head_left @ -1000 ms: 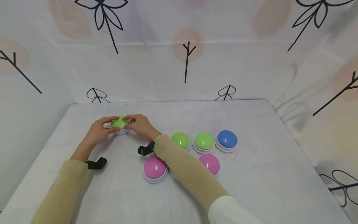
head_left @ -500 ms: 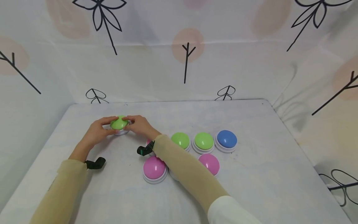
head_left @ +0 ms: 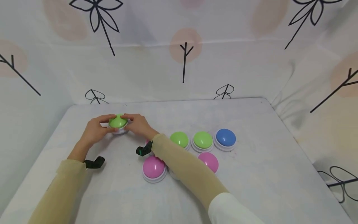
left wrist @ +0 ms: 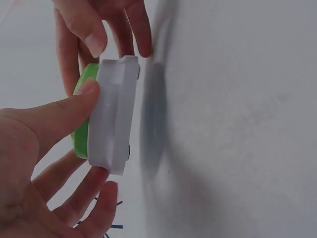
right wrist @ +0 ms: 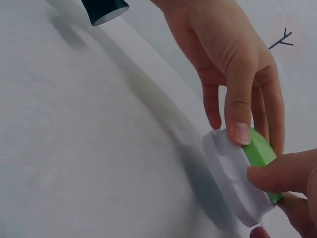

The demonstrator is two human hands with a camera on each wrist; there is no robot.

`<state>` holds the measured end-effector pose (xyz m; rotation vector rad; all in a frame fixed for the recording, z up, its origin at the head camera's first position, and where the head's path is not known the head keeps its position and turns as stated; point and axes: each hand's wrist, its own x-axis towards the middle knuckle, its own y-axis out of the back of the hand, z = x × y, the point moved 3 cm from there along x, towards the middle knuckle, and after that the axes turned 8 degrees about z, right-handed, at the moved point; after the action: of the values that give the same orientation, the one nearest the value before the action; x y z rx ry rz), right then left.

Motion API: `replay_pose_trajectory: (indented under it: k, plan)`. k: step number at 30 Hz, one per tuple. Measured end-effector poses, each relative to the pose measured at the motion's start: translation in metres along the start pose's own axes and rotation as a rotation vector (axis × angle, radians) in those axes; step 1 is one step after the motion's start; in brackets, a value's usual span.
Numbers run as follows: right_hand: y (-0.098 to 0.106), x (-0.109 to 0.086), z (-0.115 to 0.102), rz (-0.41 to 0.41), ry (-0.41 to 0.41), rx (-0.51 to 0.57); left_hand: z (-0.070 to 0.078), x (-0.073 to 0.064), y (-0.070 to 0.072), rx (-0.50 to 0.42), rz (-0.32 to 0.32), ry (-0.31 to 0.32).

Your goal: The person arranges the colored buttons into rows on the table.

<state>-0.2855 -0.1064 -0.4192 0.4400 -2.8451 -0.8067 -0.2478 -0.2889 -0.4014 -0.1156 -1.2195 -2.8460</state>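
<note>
At the table's far left, both hands hold a push button with a green dome (head_left: 117,121) and a white base. My left hand (head_left: 94,131) grips it from the left, and my right hand (head_left: 139,127) from the right. Seen from the left wrist, the left thumb lies across the edge where the green dome meets the white base (left wrist: 111,114). From the right wrist view, the thumbs of the left hand (right wrist: 223,59) and the right hand (right wrist: 292,173) press its near side. A gap shows between the base and its shadow, so the button is off the table.
Right of the hands stand two green buttons (head_left: 203,140), a blue button (head_left: 226,137) and pink buttons (head_left: 153,167). My right forearm (head_left: 187,165) passes over this group and partly hides several. A patterned cloth wall (head_left: 145,71) rises behind the white table (head_left: 117,193).
The head view has shifted slightly. Both hands keep their grip on the green button, which stays in nearly the same place.
</note>
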Motion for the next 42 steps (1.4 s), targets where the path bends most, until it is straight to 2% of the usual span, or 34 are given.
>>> replay_pose_trajectory:
  k: [4,11,16,20,28,32,37,42]
  plan:
    - [0.005,0.001,-0.006,0.029,0.038,0.015,0.005,-0.001,0.003,-0.047,0.045,0.001]
    - [0.02,-0.004,-0.018,0.076,0.11,-0.102,0.021,-0.008,0.007,-0.091,0.098,-0.054]
    - [0.037,-0.014,-0.022,0.104,0.127,-0.067,0.039,-0.011,0.004,-0.083,0.109,-0.099]
    - [0.054,-0.022,-0.024,0.117,0.148,-0.028,0.055,-0.011,0.0,-0.088,0.146,-0.138]
    - [0.094,-0.044,-0.014,0.171,0.177,-0.024,0.094,-0.012,-0.021,-0.155,0.163,-0.236]
    - [0.113,-0.056,-0.008,0.193,0.172,0.016,0.111,-0.011,-0.032,-0.187,0.16,-0.277]
    - [0.135,-0.072,0.003,0.217,0.163,0.05,0.128,-0.01,-0.046,-0.231,0.123,-0.331]
    - [0.153,-0.088,0.018,0.252,0.168,0.02,0.143,-0.008,-0.065,-0.252,0.071,-0.37]
